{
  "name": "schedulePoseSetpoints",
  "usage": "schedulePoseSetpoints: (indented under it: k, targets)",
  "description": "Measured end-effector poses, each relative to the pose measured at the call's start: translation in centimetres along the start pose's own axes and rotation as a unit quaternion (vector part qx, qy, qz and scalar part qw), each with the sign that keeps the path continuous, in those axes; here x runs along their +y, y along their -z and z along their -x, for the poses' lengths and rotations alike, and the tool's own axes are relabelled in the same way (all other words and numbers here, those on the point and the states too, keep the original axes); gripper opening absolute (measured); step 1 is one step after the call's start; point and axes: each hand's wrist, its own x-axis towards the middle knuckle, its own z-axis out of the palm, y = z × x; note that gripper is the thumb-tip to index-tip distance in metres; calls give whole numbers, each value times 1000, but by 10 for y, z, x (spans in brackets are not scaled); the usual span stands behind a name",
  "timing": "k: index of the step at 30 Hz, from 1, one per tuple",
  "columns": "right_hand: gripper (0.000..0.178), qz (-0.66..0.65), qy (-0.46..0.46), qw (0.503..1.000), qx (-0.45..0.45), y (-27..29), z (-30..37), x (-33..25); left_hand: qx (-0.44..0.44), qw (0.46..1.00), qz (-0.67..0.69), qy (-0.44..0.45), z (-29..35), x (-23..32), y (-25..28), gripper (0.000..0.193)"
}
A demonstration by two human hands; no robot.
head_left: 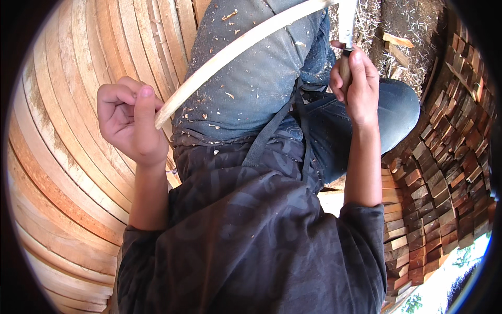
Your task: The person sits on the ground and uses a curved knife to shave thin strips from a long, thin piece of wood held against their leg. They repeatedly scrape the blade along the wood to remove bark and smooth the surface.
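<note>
A long, pale, peeled wooden strip (246,41) curves across my thigh, running from the top of the view down to my left hand. My left hand (130,118) is closed at its near end, thumb against curled fingers; the end of the strip shows beside the thumb. On the right, my right hand (360,86) grips a knife (346,26) by its brown wooden handle. Its bright blade points away from me and meets or overlaps the far end of the strip near the top edge; glare hides the exact contact.
Stacked pale wooden slats (68,131) rise close at my left. A pile of cut wood blocks (444,172) curves along the right. Wood shavings and offcuts (397,47) litter the ground beyond my right hand. Small chips lie on my jeans (246,89), and a dark strap (269,136) hangs over my lap.
</note>
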Motion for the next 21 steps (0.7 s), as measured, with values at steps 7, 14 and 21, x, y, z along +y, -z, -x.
schedulePoseSetpoints:
  k: [7, 14, 21]
  targets:
    - [28, 25, 32, 999, -18, -8, 8, 11, -9, 1000, -23, 4, -3, 3, -3, 12]
    - [21, 195, 8, 980, -27, -21, 7, 8, -31, 999, 16, 8, -4, 3, 0, 15]
    - [13, 142, 22, 989, -27, -11, 5, 13, -37, 999, -4, 11, -1, 1, 1, 18]
